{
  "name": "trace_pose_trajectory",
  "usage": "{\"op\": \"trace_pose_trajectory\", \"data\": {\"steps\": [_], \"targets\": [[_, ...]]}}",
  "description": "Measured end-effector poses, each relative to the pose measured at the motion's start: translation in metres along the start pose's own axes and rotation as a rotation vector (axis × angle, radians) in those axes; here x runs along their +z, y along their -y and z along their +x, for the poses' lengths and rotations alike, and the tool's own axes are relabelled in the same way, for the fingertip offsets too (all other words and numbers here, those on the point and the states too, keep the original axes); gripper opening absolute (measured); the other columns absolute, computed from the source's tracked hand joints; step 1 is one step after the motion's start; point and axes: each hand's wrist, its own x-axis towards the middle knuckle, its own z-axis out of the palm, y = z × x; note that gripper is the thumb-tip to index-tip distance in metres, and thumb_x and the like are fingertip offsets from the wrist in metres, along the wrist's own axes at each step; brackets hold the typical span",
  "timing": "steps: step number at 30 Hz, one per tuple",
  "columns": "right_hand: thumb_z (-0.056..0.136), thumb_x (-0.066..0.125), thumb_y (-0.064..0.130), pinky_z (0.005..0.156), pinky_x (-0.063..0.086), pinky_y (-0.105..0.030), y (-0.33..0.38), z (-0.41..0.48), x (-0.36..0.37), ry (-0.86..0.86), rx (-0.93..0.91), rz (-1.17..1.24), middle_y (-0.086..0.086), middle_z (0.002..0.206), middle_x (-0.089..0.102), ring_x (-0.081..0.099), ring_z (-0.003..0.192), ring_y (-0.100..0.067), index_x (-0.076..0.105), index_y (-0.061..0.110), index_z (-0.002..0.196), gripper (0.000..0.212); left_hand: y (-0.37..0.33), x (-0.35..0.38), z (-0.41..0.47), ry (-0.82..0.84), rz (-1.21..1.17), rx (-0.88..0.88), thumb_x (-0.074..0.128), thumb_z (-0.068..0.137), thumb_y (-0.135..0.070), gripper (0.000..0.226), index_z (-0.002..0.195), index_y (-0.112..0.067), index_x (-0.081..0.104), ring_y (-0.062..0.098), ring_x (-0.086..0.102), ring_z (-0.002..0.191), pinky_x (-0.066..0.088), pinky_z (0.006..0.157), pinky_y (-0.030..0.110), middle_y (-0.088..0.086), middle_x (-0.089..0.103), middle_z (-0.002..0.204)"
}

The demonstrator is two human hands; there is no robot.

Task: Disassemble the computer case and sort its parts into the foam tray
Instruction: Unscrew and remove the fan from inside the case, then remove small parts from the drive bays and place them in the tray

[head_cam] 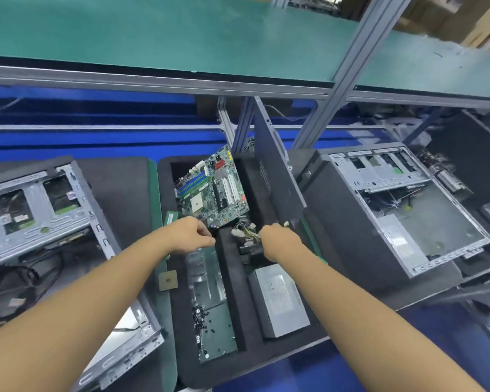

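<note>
Right hand (279, 240) fisted round cables (245, 232), white plug poking out above knuckles, over upper right pocket of tray (234, 284). Left hand (191, 234) curled at near edge of board (212, 188), can't tell if it's actually gripping. Board sits tilted in top left pocket. Screws (203, 323) in pocket below, PSU (280, 298) in lower right one. CPU (168, 280) and RAM (169, 219) at tray's left edge. Panel (277, 176) stands on edge along tray's right side. Gutted case (408, 216) right of tray, second case (34, 213) on left.
</note>
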Motion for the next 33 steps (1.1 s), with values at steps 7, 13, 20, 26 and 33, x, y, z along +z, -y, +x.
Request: {"op": "trace_pose_trajectory", "data": {"steps": [7, 13, 20, 26, 33], "targets": [[0.093, 0.056, 0.005, 0.092, 0.052, -0.042, 0.009, 0.015, 0.005, 0.054, -0.039, 0.031, -0.017, 0.128, 0.056, 0.059, 0.114, -0.038, 0.056, 0.009, 0.129, 0.036, 0.002, -0.001, 0.001, -0.015, -0.025, 0.017, 0.064, 0.091, -0.035, 0.010, 0.093, -0.029, 0.071, 0.006, 0.062, 0.077, 0.047, 0.073, 0.024, -0.013, 0.069, 0.090], [0.091, 0.057, 0.007, 0.091, 0.055, -0.038, 0.000, 0.014, 0.010, 0.126, -0.003, 0.100, -0.013, 0.123, 0.060, 0.063, 0.107, -0.036, 0.065, 0.016, 0.121, 0.032, 0.005, 0.001, -0.004, -0.007, -0.027, 0.014, 0.063, 0.092, -0.035, 0.014, 0.100, -0.028, 0.073, 0.012, 0.065, 0.092, 0.051, 0.084, 0.026, -0.010, 0.071, 0.100], [0.097, 0.052, 0.007, 0.082, 0.050, -0.033, 0.010, 0.014, 0.018, 0.252, 0.041, 0.045, -0.009, 0.095, 0.060, 0.062, 0.099, -0.033, 0.058, 0.006, 0.092, 0.007, 0.007, 0.001, -0.011, 0.005, -0.044, 0.035, 0.063, 0.091, -0.034, 0.008, 0.094, -0.031, 0.070, 0.006, 0.064, 0.085, 0.051, 0.082, 0.025, -0.015, 0.069, 0.096], [0.100, 0.046, 0.014, 0.090, 0.055, -0.040, 0.016, 0.002, -0.019, 0.144, 0.013, 0.248, -0.017, 0.116, 0.065, 0.066, 0.100, -0.032, 0.064, 0.002, 0.117, 0.027, 0.017, -0.014, -0.031, -0.057, -0.087, 0.068, 0.063, 0.092, -0.034, 0.008, 0.094, -0.031, 0.071, -0.005, 0.056, 0.065, 0.039, 0.056, 0.010, -0.019, 0.067, 0.088], [0.096, 0.045, 0.018, 0.039, 0.032, -0.021, 0.087, -0.037, -0.086, 0.165, -0.247, 0.775, -0.005, 0.071, 0.050, 0.038, 0.043, -0.012, 0.047, 0.016, 0.094, 0.003, 0.018, -0.040, -0.073, -0.070, -0.664, 0.209, 0.067, 0.093, -0.038, 0.025, 0.108, -0.019, 0.070, 0.012, 0.073, 0.079, 0.053, 0.060, 0.019, -0.002, 0.076, 0.093]]}}
